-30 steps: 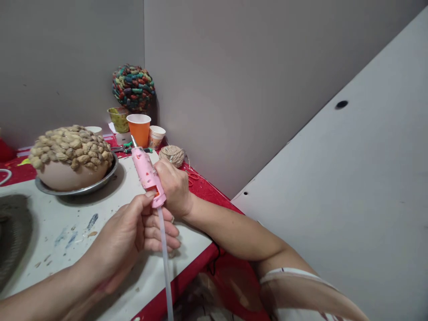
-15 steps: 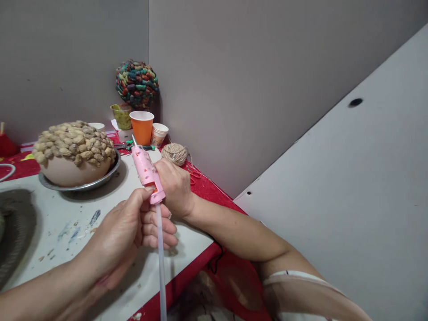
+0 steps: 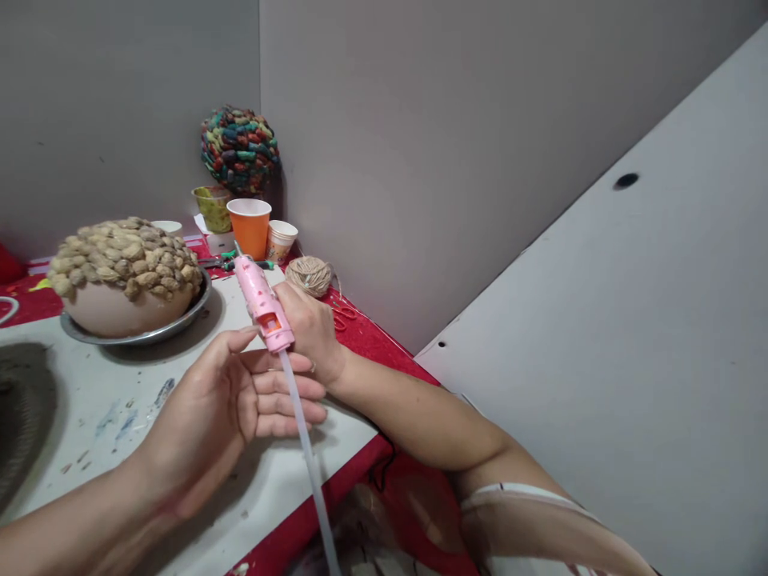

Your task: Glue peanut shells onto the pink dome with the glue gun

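Note:
My right hand [image 3: 309, 330] grips a pink glue gun [image 3: 260, 302], nozzle pointing away towards the cups. A long clear glue stick [image 3: 306, 456] juts from the gun's back end and slants down past the table's front edge. My left hand [image 3: 231, 408] is open just below the gun's rear, fingers stretched out beside the stick, thumb near the gun but not holding it.
A bowl covered with peanut shells [image 3: 123, 276] sits in a metal dish [image 3: 141, 332] at the left. At the back stand an orange cup [image 3: 250, 226], a smaller paper cup [image 3: 281, 242], a painted-shell ball [image 3: 240, 152] and a twine ball [image 3: 309, 276]. Grey walls close the right side.
My left hand let go of the glue stick at the gun's rear and opened. The stick now slants further right.

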Tool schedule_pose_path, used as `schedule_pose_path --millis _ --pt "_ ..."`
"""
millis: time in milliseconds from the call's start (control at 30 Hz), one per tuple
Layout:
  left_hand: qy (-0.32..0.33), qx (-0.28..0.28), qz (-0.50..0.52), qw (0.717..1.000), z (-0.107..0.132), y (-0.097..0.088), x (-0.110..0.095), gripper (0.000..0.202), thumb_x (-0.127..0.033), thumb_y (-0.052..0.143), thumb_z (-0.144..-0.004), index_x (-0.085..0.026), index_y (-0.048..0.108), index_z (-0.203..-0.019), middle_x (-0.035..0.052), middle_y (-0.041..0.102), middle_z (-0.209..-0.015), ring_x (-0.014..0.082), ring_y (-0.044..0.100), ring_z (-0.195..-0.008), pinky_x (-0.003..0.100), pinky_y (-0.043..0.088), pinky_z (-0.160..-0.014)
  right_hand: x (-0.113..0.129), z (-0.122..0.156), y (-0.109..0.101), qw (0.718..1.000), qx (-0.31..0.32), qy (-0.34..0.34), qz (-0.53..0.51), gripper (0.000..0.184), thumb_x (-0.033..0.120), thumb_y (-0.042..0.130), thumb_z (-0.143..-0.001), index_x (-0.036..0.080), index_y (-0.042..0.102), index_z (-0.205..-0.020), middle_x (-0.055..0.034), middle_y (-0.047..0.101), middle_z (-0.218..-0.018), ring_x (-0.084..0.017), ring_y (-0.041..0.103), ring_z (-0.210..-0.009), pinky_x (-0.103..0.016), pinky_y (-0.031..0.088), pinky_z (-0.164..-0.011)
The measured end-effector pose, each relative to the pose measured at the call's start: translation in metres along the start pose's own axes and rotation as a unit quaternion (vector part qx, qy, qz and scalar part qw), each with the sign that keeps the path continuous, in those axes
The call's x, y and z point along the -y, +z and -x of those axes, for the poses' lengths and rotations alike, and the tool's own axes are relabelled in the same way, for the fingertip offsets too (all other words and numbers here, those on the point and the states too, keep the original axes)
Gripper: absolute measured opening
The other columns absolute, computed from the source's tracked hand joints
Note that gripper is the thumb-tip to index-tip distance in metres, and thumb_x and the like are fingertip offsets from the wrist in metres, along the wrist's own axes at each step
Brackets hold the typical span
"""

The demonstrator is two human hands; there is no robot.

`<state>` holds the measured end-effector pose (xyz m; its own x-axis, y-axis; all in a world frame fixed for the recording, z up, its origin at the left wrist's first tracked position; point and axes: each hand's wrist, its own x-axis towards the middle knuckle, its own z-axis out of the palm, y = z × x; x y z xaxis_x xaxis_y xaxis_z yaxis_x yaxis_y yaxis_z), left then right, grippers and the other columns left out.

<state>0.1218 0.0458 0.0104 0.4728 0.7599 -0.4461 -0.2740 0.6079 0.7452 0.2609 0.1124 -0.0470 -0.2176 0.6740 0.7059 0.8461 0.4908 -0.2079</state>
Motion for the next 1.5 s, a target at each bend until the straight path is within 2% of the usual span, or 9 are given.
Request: schedule_pose_path --millis 133,233,333,433,633,833,1100,1333,1500 --pt "0.026 0.003 0.002 1.000 0.001 0.003 0.011 0.048 -0.047 0.050 -0.092 -0.007 0.076 -0.099 0.0208 0.078 -0.089 0.0271 0.077 -0.076 0.034 0.063 -0.071 -0.001 -0.001 0.001 0.999 0.025 0.039 -0.019 0.016 0.031 0.059 -0.096 0.020 0.053 -0.085 -0.0011 0.064 -0.082 -0.015 0.057 -0.071 -0.027 0.030 -0.056" --pt "0.020 -0.018 -0.037 0.999 0.002 0.004 0.022 0.027 -0.038 0.071 -0.084 -0.012 0.076 -0.090 0.0133 0.079 -0.083 0.0217 0.076 -0.071 0.025 0.060 -0.063 -0.003 0.000 0.003 0.999 0.015 0.027 -0.032 0.015 0.030 0.056 -0.097 0.021 0.051 -0.086 -0.0017 0.064 -0.085 -0.015 0.057 -0.072 -0.027 0.031 -0.058" --pt "0.037 -0.009 -0.060 0.997 0.003 0.003 0.027 0.030 -0.043 0.079 -0.078 -0.014 0.076 -0.082 0.0089 0.077 -0.074 0.0176 0.073 -0.065 0.021 0.058 -0.060 -0.005 0.000 0.004 0.999 0.009 0.026 -0.036 0.016 0.032 0.053 -0.097 0.021 0.049 -0.087 -0.0020 0.063 -0.085 -0.016 0.056 -0.072 -0.028 0.031 -0.059" --pt "0.056 0.006 -0.066 0.996 0.004 0.001 0.028 0.033 -0.048 0.079 -0.077 -0.014 0.075 -0.078 0.0061 0.075 -0.066 0.0148 0.070 -0.058 0.019 0.056 -0.057 -0.006 0.000 0.004 0.999 -0.006 0.018 -0.041 0.016 0.031 0.051 -0.098 0.022 0.048 -0.086 -0.0024 0.063 -0.085 -0.016 0.055 -0.073 -0.028 0.032 -0.060" --pt "0.077 0.016 -0.068 0.995 0.006 0.003 0.025 0.029 -0.044 0.079 -0.077 -0.016 0.074 -0.072 0.0035 0.071 -0.059 0.0114 0.065 -0.052 0.017 0.052 -0.054 -0.005 0.002 0.006 0.999 -0.025 0.008 -0.046 0.015 0.031 0.052 -0.097 0.022 0.049 -0.085 -0.0030 0.063 -0.084 -0.017 0.057 -0.076 -0.028 0.036 -0.063" --pt "0.065 0.008 -0.053 0.996 0.007 0.005 0.022 0.027 -0.041 0.080 -0.076 -0.016 0.074 -0.069 0.0031 0.070 -0.058 0.0105 0.063 -0.049 0.016 0.051 -0.052 -0.007 0.004 0.012 0.998 -0.055 0.000 -0.034 0.018 0.037 0.053 -0.098 0.022 0.051 -0.088 -0.0031 0.063 -0.085 -0.017 0.058 -0.075 -0.028 0.037 -0.062" --pt "0.060 0.005 -0.004 0.998 0.011 0.013 0.018 0.023 -0.033 0.084 -0.068 -0.014 0.072 -0.063 0.0025 0.066 -0.053 0.0094 0.059 -0.044 0.015 0.048 -0.047 -0.007 0.004 0.011 0.998 -0.048 -0.002 -0.032 0.019 0.038 0.051 -0.099 0.022 0.050 -0.089 -0.0034 0.063 -0.086 -0.019 0.060 -0.079 -0.029 0.039 -0.065" --pt "0.064 0.003 -0.010 0.998 0.008 0.009 0.019 0.020 -0.030 0.077 -0.076 -0.013 0.074 -0.065 0.0036 0.067 -0.057 0.0102 0.061 -0.048 0.016 0.051 -0.050 -0.005 0.002 0.008 0.999 -0.036 0.000 -0.032 0.016 0.033 0.050 -0.098 0.022 0.049 -0.087 -0.0034 0.063 -0.084 -0.018 0.058 -0.075 -0.029 0.036 -0.063" --pt "0.071 0.005 -0.023 0.997 0.006 0.005 0.019 0.021 -0.029 0.074 -0.081 -0.014 0.073 -0.068 0.0033 0.068 -0.059 0.0103 0.060 -0.049 0.017 0.052 -0.052 -0.004 0.002 0.007 0.999 -0.040 0.011 -0.030 0.024 0.040 0.047 -0.100 0.021 0.050 -0.086 -0.0037 0.063 -0.084 -0.017 0.057 -0.073 -0.029 0.034 -0.062"
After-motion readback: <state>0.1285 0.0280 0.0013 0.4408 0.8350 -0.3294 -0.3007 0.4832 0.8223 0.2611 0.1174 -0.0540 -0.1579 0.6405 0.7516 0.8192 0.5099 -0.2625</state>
